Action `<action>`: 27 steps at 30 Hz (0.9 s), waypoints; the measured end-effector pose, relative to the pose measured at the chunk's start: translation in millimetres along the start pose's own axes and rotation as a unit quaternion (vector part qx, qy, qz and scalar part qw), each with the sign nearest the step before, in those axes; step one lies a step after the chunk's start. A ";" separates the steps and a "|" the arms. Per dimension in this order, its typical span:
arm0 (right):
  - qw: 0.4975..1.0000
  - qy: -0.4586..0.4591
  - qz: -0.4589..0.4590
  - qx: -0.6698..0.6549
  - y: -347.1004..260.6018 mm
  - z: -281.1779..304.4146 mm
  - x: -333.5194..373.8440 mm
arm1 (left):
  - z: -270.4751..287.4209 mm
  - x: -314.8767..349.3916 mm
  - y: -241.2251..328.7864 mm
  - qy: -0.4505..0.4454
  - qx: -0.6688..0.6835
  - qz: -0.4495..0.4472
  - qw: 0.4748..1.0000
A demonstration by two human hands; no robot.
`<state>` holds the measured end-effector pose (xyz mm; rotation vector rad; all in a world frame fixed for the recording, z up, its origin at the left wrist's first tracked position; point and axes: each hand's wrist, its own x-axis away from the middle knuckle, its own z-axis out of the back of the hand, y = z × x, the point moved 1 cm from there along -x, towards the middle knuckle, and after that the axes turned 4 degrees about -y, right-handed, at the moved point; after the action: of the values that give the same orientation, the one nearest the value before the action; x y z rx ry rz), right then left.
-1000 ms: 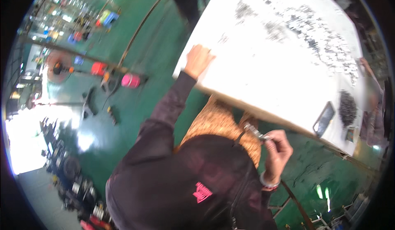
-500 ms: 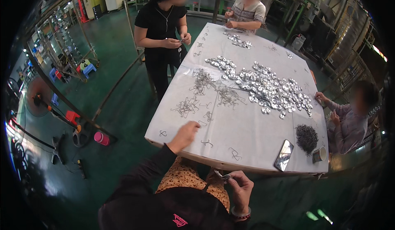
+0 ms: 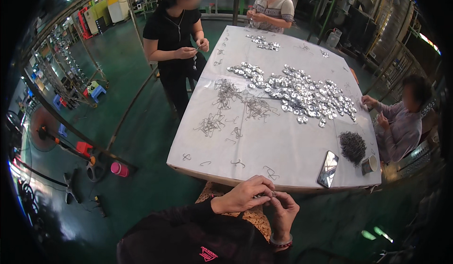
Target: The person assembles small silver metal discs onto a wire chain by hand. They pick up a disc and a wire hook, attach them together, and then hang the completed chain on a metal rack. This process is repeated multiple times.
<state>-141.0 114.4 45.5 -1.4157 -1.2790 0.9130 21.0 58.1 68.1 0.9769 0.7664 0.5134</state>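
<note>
Just off the near edge of the table, my left hand and my right hand meet with their fingertips together. My right hand pinches a small silvery metal piece, now mostly covered by the fingers. The left thumb and fingers are closed at the same spot; whatever they hold is too small and hidden to tell. Beyond them, bent wire hooks lie in loose heaps on the white-covered table. A broad pile of shiny round metal pieces spreads across the middle.
A phone lies near the front right, beside a dark heap of small wire pieces and a cup. Co-workers stand at the left and far end; another is at the right. A fan stands left.
My left hand has drawn back from the hooks on the table to meet my right hand. The right hand has risen slightly, still pinching the metal piece.
</note>
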 end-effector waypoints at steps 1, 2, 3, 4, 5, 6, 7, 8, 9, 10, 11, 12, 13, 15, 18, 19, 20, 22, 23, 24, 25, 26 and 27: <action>1.000 0.006 0.000 0.008 1.7 1.0 0.3 | -2.4 1.4 -1.3 0.009 -0.023 -0.006 1.000; 1.000 0.011 0.000 0.016 3.4 1.7 0.6 | -3.8 2.2 0.6 0.021 -0.033 -0.003 0.999; 1.000 0.010 -0.002 0.003 -2.8 -2.2 -0.7 | -4.1 0.8 3.9 0.032 -0.044 -0.004 0.999; 1.000 0.017 0.015 0.013 -1.3 -3.3 0.2 | -4.0 0.0 5.4 0.043 -0.055 -0.005 0.998; 0.999 0.024 0.032 0.023 1.0 -4.2 2.0 | -6.3 2.6 4.9 0.052 -0.053 -0.002 0.997; 0.998 0.029 0.054 0.035 0.1 -4.1 2.5 | -7.9 3.2 6.0 0.060 -0.058 -0.001 0.997; 0.996 0.020 0.076 0.042 5.0 -1.1 2.9 | -9.1 3.8 6.9 0.068 -0.062 0.000 0.996; 0.995 0.021 0.085 0.057 2.7 -1.6 0.4 | -8.8 2.2 7.7 0.075 -0.066 0.001 0.995; 0.994 0.027 0.085 0.070 1.7 -4.7 3.1 | -9.3 3.4 9.3 0.082 -0.061 -0.002 0.995; 0.992 0.032 0.085 0.082 0.2 -7.3 4.8 | -11.3 1.2 7.9 0.094 -0.058 -0.022 0.994; 0.992 0.029 0.079 0.092 -4.1 -2.5 1.8 | -14.3 -4.4 4.3 0.106 -0.055 -0.041 0.992; 0.985 0.012 0.100 0.142 -7.4 2.0 1.6 | -18.2 -2.0 2.5 0.109 -0.052 -0.045 0.992; 0.984 -0.008 0.107 0.144 -11.9 3.8 -2.7 | -16.0 -5.5 1.6 0.104 -0.034 -0.062 0.992; 0.971 -0.052 0.118 0.200 -36.9 3.3 -4.7 | -13.4 -9.2 -0.4 0.079 0.000 -0.081 0.994; 0.978 -0.073 0.128 0.148 -54.6 18.9 -13.8 | -7.6 -8.7 0.6 0.062 0.034 -0.094 0.993; 0.989 -0.038 0.112 0.094 -55.1 33.0 -21.5 | -9.2 -12.6 -1.2 0.075 0.015 -0.124 0.989; 0.992 -0.013 0.116 0.040 -53.2 48.7 -37.3 | -12.3 -12.8 -8.5 0.079 0.009 -0.118 0.990; 0.986 0.044 0.093 0.130 -45.4 71.6 -80.5 | -14.2 -7.6 -21.0 0.109 0.024 -0.115 0.987; 0.978 0.022 0.111 0.173 -40.9 78.0 -110.7 | -13.7 -5.3 -19.7 0.112 0.052 -0.070 0.990; 0.970 0.002 0.116 0.216 -36.3 83.4 -144.0 | -12.5 -4.4 -17.2 0.105 0.044 -0.066 0.991; 0.962 -0.011 0.124 0.243 -27.1 90.1 -178.2 | -11.7 -5.3 -15.9 0.099 0.035 -0.065 0.992; 0.954 -0.025 0.133 0.267 -12.1 96.4 -213.1 | -9.5 -7.7 -17.7 0.093 0.024 -0.065 0.993; 0.925 -0.014 0.169 0.339 1.4 103.0 -245.8 | -8.7 -9.6 -21.0 0.087 -0.004 -0.092 0.992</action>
<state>-278.9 -109.1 0.6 -1.0682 -0.6264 1.4427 9.2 46.2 50.0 0.8519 1.0003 0.4432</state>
